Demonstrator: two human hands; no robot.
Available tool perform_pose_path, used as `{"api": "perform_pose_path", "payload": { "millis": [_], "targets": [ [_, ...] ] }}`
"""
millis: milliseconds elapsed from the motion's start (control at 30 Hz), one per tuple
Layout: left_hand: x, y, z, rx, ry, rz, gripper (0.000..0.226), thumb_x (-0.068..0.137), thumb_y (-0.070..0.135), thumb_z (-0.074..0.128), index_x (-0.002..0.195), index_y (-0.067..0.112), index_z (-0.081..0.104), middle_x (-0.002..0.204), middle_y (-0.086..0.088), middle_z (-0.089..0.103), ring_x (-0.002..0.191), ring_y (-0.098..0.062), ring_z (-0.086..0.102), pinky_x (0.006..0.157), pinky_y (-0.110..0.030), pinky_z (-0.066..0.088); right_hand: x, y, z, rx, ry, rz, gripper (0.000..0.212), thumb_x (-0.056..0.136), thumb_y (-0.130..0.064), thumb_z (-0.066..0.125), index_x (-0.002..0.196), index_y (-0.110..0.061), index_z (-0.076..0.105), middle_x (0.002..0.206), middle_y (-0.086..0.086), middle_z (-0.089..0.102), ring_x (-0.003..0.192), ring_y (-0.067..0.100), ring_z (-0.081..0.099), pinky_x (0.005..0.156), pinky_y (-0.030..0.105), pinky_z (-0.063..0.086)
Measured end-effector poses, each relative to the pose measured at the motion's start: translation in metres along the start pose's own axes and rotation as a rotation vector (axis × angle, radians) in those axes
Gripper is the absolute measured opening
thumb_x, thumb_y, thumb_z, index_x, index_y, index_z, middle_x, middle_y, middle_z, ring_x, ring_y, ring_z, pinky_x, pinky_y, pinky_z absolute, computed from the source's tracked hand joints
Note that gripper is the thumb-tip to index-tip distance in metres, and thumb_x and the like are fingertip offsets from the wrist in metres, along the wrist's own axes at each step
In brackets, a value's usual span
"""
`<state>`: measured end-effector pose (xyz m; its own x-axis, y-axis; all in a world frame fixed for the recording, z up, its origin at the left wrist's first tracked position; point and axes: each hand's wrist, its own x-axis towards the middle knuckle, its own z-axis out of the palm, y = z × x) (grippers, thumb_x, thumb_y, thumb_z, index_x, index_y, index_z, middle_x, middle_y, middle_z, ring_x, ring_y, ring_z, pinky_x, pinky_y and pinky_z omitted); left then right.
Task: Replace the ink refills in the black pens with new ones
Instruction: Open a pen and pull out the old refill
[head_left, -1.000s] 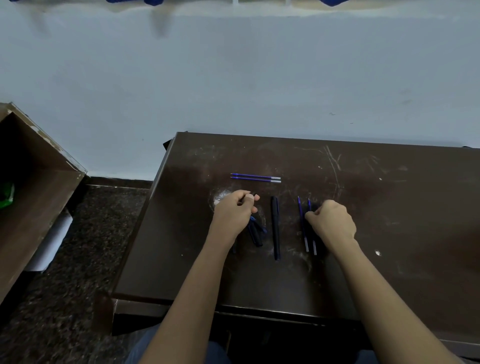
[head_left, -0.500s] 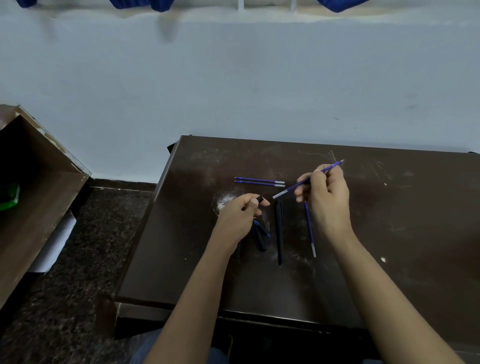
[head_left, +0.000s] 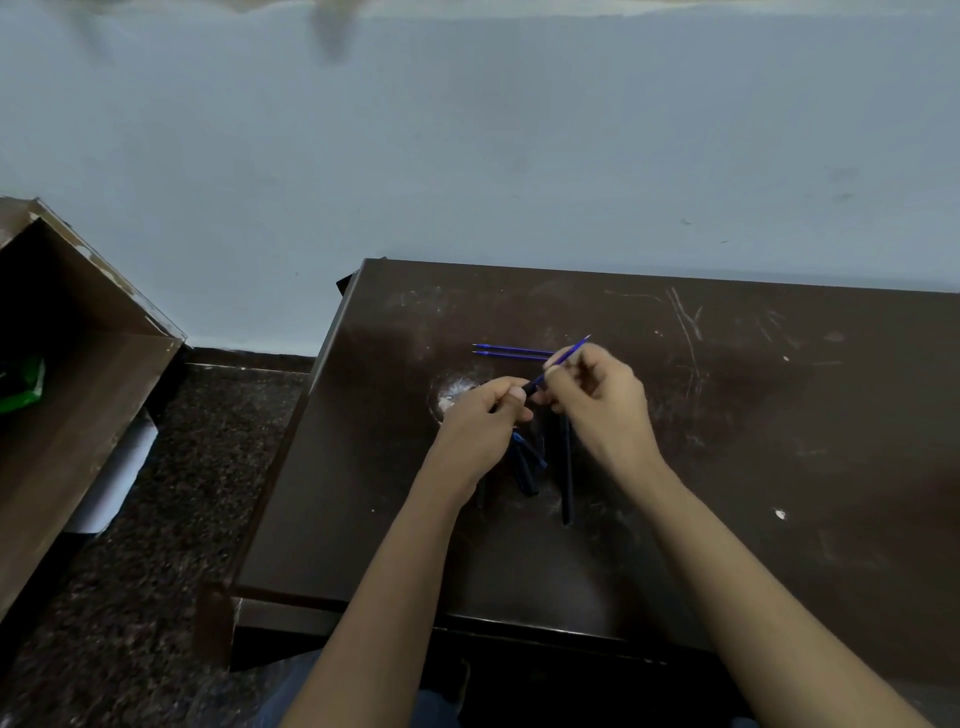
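Observation:
My left hand (head_left: 485, 421) grips a black pen barrel (head_left: 530, 388) whose open end points up and right. My right hand (head_left: 597, 397) pinches a thin blue refill (head_left: 570, 352), its lower end at the barrel's mouth. Two more blue refills (head_left: 511, 351) lie side by side on the dark brown table (head_left: 727, 467), just beyond my hands. Below my hands lie a whole black pen (head_left: 566, 478) and some short dark pen parts (head_left: 525, 467). Any refill under my right hand is hidden.
A pale wall (head_left: 467, 156) rises right behind the table. To the left stands a brown wooden box (head_left: 78, 389) with something green (head_left: 21, 384) inside, over a dark speckled floor (head_left: 171, 545). The table's right half carries only scratches and white specks.
My right hand lifted a blue refill off the table and brought it left to the barrel in my left hand. The left hand rose slightly to meet it.

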<state>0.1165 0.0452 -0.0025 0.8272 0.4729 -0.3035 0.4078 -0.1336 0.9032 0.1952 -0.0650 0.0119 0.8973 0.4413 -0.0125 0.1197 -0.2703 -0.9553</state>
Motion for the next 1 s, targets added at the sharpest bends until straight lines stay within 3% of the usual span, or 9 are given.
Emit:
{"api": "perform_pose_path", "payload": {
  "millis": [67,167,267,333,567,667,833,933,1000],
  "targets": [
    [0.0,0.002,0.0,-0.017,0.058,0.0,0.025,0.1,0.025,0.041,0.101,0.028,0.066,0.088,0.004,0.068,0.092,-0.012,0.062,0.084,-0.026,0.047,-0.005,0.006,0.008,-0.093,-0.052,-0.001,0.008,0.087,-0.014,0.06,0.086,-0.012,0.068,0.074,-0.001,0.067,0.066,0.008,0.06,0.064,0.022,0.048],
    [0.004,0.0,-0.003,-0.029,0.179,0.049,0.03,0.1,0.025,0.041,0.085,0.034,0.066,0.09,0.003,0.07,0.09,-0.014,0.064,0.082,-0.032,0.05,-0.008,0.014,0.018,-0.294,-0.103,-0.017,0.012,0.088,-0.016,0.058,0.095,-0.016,0.068,0.087,0.001,0.069,0.079,0.014,0.063,0.068,0.019,0.046],
    [0.006,-0.001,-0.005,-0.03,0.216,0.051,0.032,0.099,0.026,0.041,0.081,0.038,0.064,0.093,0.005,0.07,0.09,-0.015,0.064,0.086,-0.037,0.05,-0.011,0.021,0.024,-0.679,-0.279,-0.046,0.018,0.09,-0.015,0.055,0.107,-0.012,0.063,0.107,0.009,0.061,0.096,0.025,0.061,0.083,0.036,0.052],
    [0.005,-0.001,-0.004,-0.032,0.214,0.048,0.032,0.099,0.026,0.041,0.082,0.038,0.065,0.094,0.005,0.07,0.091,-0.016,0.064,0.088,-0.039,0.051,-0.014,0.021,0.026,-0.823,-0.351,-0.003,0.023,0.092,-0.014,0.052,0.114,-0.013,0.06,0.113,0.01,0.057,0.103,0.028,0.058,0.085,0.043,0.053],
    [0.001,0.002,-0.003,-0.054,0.21,0.047,0.029,0.099,0.024,0.043,0.086,0.036,0.066,0.095,0.01,0.07,0.087,-0.008,0.064,0.086,-0.034,0.052,-0.018,0.018,0.032,-0.91,-0.287,-0.008,0.027,0.092,-0.015,0.049,0.119,-0.011,0.054,0.115,0.009,0.057,0.106,0.028,0.057,0.083,0.041,0.053],
    [-0.002,0.005,-0.004,-0.047,0.205,0.05,0.025,0.098,0.02,0.046,0.091,0.033,0.067,0.096,0.014,0.07,0.087,-0.006,0.064,0.083,-0.025,0.05,-0.012,0.017,0.028,-0.671,-0.165,0.019,0.025,0.09,-0.015,0.051,0.112,-0.012,0.061,0.109,0.007,0.06,0.097,0.025,0.061,0.083,0.042,0.052],
    [-0.006,0.01,-0.007,-0.028,0.207,0.041,0.02,0.096,0.016,0.051,0.101,0.024,0.069,0.089,0.019,0.068,0.083,0.005,0.061,0.066,0.002,0.04,0.002,0.01,0.02,0.241,-0.102,0.397,0.008,0.088,-0.008,0.059,0.09,-0.003,0.064,0.077,0.009,0.062,0.069,0.016,0.058,0.069,0.031,0.053],
    [-0.008,0.009,-0.007,-0.006,0.189,0.04,0.02,0.095,0.018,0.053,0.096,0.029,0.07,0.091,0.015,0.069,0.083,0.0,0.06,0.063,0.002,0.039,0.01,0.004,0.007,0.672,0.011,0.48,0.014,0.092,-0.008,0.058,0.079,-0.012,0.056,0.075,0.006,0.062,0.068,0.014,0.062,0.066,0.023,0.056],
    [-0.008,0.008,-0.006,0.039,0.177,0.039,0.02,0.094,0.02,0.054,0.095,0.032,0.07,0.092,0.012,0.07,0.083,-0.001,0.06,0.064,-0.001,0.04,0.017,0.004,-0.004,0.755,0.097,0.437,0.015,0.093,-0.01,0.058,0.079,-0.015,0.056,0.077,0.004,0.063,0.072,0.014,0.066,0.071,0.026,0.058]
  ]
}}
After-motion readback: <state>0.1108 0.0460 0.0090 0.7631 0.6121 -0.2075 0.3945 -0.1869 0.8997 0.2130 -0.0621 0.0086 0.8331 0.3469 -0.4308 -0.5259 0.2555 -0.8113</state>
